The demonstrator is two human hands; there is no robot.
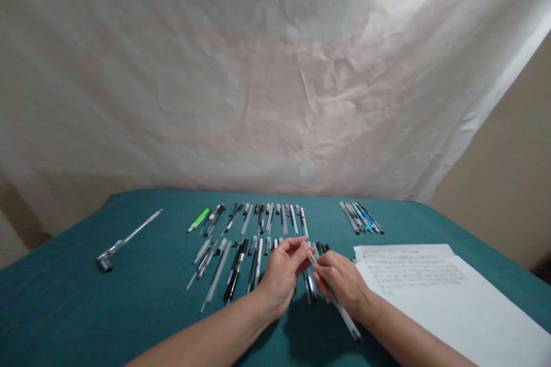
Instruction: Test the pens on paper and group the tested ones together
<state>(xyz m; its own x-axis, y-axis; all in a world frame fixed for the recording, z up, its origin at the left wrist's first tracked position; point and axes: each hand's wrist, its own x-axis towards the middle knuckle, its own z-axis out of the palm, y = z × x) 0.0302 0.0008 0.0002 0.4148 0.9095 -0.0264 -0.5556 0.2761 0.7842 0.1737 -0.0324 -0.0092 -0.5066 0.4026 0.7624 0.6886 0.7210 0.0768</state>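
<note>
My right hand (342,284) is closed around a clear-barrelled pen (348,321), whose dark-tipped end points down towards me. At the pen's upper end, the thumb and fingers of my left hand (282,275) are pinched together. Whether a cap or the tip sits between those fingers is too small to make out. Under and just beyond both hands lies the near row of pens, partly hidden by them; a black pen (236,278) and a white pen (258,264) show to the left of my left hand.
A far row holds several pens and caps, with a green highlighter (199,220) at its left end. Several pens form a bundle (361,218) at back right. Written paper sheets (456,304) lie right. A thin clear rod (142,223) and a small clear-and-dark piece (104,264) lie left.
</note>
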